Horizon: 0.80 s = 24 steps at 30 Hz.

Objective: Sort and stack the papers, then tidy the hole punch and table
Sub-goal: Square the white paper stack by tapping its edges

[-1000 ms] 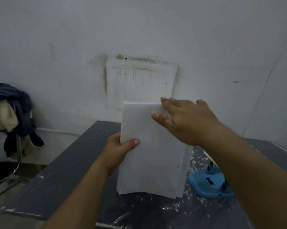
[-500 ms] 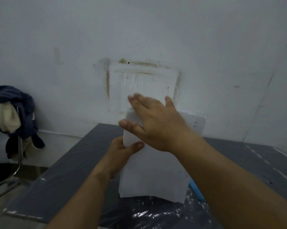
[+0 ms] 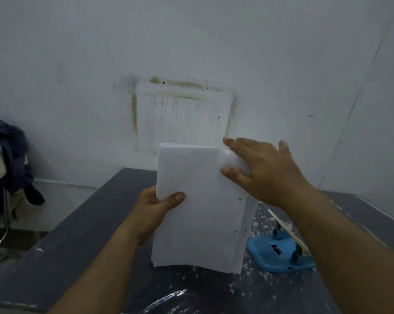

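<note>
A stack of white papers [image 3: 200,214] stands upright on its bottom edge on the dark table [image 3: 73,241]. My left hand [image 3: 153,211] grips the stack's left edge, thumb on the front sheet. My right hand [image 3: 259,168] lies flat against the stack's upper right corner, fingers spread over the top edge. Punched holes show along the right edge of the sheets. A blue hole punch [image 3: 279,252] sits on the table to the right of the stack, partly behind my right forearm.
White paper bits [image 3: 261,225] are scattered over the plastic-covered tabletop around the punch and in front of the stack. A chair with dark clothes [image 3: 8,159] stands at the left. A stained white wall [image 3: 182,114] rises just behind the table.
My right hand has slid from the stack's upper left back to its upper right corner. The stack stays upright in my left hand, and the hole punch shows again.
</note>
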{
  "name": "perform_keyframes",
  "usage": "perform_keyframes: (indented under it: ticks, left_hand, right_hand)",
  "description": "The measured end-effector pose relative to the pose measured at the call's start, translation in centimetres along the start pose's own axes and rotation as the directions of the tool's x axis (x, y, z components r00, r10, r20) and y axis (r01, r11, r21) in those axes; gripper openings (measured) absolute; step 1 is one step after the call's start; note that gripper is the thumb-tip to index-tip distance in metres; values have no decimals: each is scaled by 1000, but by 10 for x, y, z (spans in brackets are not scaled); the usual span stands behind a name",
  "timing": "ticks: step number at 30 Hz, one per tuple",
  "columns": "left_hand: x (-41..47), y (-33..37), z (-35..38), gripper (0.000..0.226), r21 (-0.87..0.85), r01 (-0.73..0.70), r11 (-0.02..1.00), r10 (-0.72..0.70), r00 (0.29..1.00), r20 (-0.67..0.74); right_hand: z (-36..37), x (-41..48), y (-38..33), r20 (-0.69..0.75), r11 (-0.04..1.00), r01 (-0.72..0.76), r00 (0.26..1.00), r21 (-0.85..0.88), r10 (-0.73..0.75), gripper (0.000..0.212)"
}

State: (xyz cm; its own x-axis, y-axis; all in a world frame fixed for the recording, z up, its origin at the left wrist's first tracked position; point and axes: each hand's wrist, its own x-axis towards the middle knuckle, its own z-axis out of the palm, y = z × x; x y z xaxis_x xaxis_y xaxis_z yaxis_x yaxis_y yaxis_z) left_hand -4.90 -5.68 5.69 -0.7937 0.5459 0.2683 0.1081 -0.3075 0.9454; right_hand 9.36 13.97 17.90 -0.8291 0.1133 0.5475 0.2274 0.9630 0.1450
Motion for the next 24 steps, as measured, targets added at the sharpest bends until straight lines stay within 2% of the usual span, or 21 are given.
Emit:
perform_keyframes:
  ticks: [1,2,3,4,5,6,7,8,10,11,13,16,24]
  left_hand:
    - [-1,-1,0,31,0,9,1000,-9,1000,6]
    - [-1,-3,0,31,6,22,1000,-22,1000,9]
    - [-2,-6,0,30,10,33,999,-34,999,9]
    - [-3,-8,-1,29,6,45,999,-45,999,3]
    - [-5,-11,-2,27,4,56,998,-56,998,-5]
    - [-6,-15,-4,25,6,66,998,-66,998,-13]
    - [-6,-19,-6,24,17,72,997,-72,997,-15]
    - [-7,-22,-8,22,28,79,996,-79,997,-19]
    - [-10,-27,-11,21,50,97,994,-96,995,-23]
    - [-13,-31,-13,21,63,111,992,-110,994,-18]
    - [-20,-41,-17,21,83,155,984,-155,988,-8]
    - [-30,-61,-26,22,109,212,971,-212,977,-14]
    - [-41,-77,-33,23,174,226,958,-229,973,-2]
  right_hand:
    - [10,-5,3,-60,998,-1,998,70,5,76]
    - [24,-10,7,-137,979,-21,989,204,50,80]
    - [34,-15,7,-197,916,-57,969,396,146,87]
    - [44,-20,7,-195,783,-103,941,614,276,96]
    - [52,-26,5,-120,591,-144,915,794,385,103]
    - [60,-31,3,-2,384,-180,904,906,427,105]
    - [68,-36,1,108,216,-212,905,953,411,101]
    - [79,-41,2,182,109,-240,906,965,381,88]
    - [94,-49,0,281,8,-303,891,953,356,51]
    - [101,-54,-2,321,-40,-328,881,944,347,41]
    - [113,-66,-5,366,-90,-356,875,930,316,39]
    - [129,-84,-9,411,-96,-400,871,911,269,35]
    - [151,-107,-8,549,6,-564,805,825,227,23]
